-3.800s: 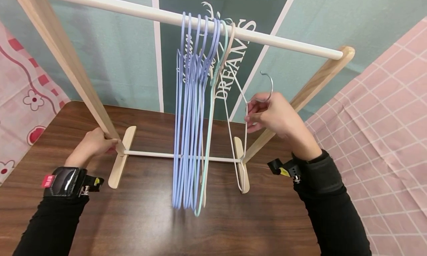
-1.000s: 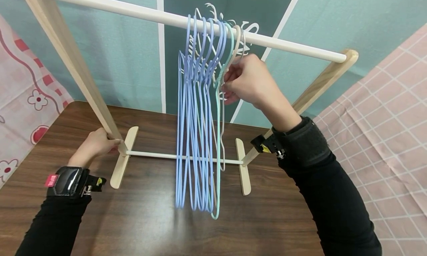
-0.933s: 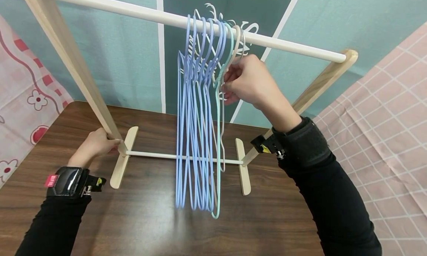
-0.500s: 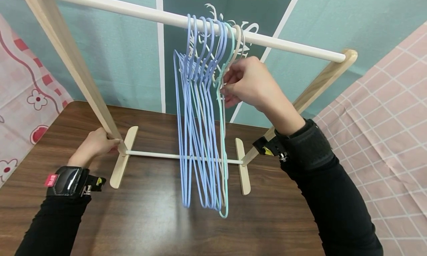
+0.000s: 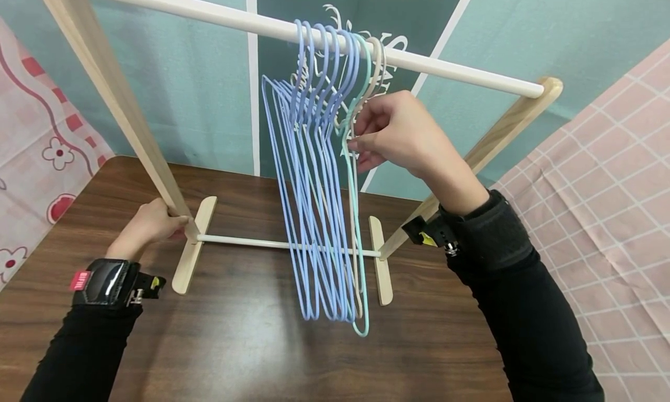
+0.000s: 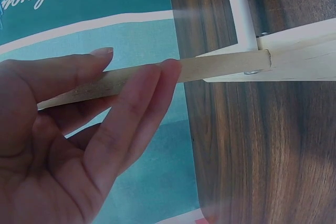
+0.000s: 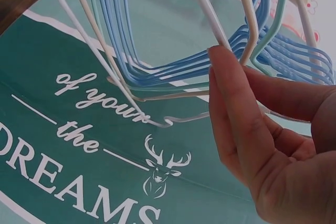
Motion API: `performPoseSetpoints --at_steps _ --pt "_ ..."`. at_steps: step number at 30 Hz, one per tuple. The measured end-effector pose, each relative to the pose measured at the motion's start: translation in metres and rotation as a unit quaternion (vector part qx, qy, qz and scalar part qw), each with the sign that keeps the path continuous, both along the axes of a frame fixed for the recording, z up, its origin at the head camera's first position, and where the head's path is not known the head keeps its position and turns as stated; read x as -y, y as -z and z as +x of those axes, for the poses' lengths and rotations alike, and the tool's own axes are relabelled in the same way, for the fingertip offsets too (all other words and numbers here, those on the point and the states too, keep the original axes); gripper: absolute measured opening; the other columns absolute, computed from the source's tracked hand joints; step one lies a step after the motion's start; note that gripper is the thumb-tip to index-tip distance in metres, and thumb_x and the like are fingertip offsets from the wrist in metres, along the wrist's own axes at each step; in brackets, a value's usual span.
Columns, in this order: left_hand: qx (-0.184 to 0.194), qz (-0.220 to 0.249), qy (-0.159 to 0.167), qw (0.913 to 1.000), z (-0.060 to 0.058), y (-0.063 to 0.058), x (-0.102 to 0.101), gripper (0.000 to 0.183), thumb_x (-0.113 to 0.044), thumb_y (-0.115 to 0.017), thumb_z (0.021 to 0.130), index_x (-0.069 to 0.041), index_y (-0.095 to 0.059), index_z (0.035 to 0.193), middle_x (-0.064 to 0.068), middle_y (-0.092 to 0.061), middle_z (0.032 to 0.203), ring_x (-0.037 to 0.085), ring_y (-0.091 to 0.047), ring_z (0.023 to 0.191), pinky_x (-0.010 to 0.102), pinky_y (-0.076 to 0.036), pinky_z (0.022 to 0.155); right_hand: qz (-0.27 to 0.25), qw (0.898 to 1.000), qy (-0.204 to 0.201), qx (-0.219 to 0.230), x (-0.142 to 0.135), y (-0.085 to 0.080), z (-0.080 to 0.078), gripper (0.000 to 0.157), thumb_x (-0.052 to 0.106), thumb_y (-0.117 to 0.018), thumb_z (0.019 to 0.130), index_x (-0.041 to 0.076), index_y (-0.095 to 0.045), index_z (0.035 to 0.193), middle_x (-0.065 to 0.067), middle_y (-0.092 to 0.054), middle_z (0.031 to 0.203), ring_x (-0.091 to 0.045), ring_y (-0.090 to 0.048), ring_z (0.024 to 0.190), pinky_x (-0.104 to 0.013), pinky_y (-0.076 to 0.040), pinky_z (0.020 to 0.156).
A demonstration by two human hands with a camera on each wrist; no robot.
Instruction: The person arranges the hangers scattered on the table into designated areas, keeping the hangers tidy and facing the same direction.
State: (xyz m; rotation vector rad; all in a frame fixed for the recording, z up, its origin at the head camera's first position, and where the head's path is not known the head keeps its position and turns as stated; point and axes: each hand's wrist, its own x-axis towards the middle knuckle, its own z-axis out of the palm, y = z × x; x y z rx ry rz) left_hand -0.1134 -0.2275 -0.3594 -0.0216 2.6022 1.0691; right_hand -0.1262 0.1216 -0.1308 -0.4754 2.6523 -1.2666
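In the head view, my left hand [image 5: 149, 224] grips the lower end of the rack's left wooden post [image 5: 115, 105]. In the left wrist view, thumb and fingers lie on both sides of that post [image 6: 215, 66]. My right hand [image 5: 400, 131] pinches a white hanger [image 7: 73, 23] near its neck; its hook is over the white top rail [image 5: 199, 11], at the right end of the row. Left of it hang a beige hanger, a mint hanger [image 5: 367, 317] and several blue hangers [image 5: 302, 34]. The fingers partly hide the white hanger's neck.
The rack stands on a dark wooden table [image 5: 235, 355], with a thin white lower bar [image 5: 241, 241] between two wooden feet. A right post [image 5: 508, 128] rises behind the right forearm. Patterned cloths hang behind and at both sides.
My right hand has brought the white hanger left and up onto the rail, then shifted slightly down and right. The hangers' lower ends have swung right. My left hand keeps its hold.
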Motion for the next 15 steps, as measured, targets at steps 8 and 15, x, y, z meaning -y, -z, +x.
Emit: performPoseSetpoints --at_steps 8,15 --pt "0.008 0.0 0.0 1.0 -0.0007 -0.0006 0.0019 0.045 -0.015 -0.05 0.093 0.026 -0.044 0.11 0.015 -0.065 0.072 0.02 -0.065 0.064 0.034 -0.052 0.058 0.012 1.0 -0.011 0.0 -0.002 -0.0004 0.0 0.006 -0.006 -0.06 0.083 -0.01 -0.058 0.08 -0.02 -0.061 0.072 -0.025 -0.064 0.056 -0.034 -0.054 0.057" --pt "0.011 -0.004 -0.001 0.9999 -0.0013 -0.0004 0.0014 0.044 -0.015 -0.05 0.093 0.025 -0.045 0.109 0.016 -0.065 0.073 0.019 -0.065 0.064 0.035 -0.052 0.059 0.022 1.0 -0.011 -0.003 -0.0038 -0.0003 0.0012 0.006 -0.006 -0.06 0.083 -0.01 -0.059 0.08 -0.02 -0.061 0.072 -0.024 -0.064 0.057 -0.034 -0.054 0.057"
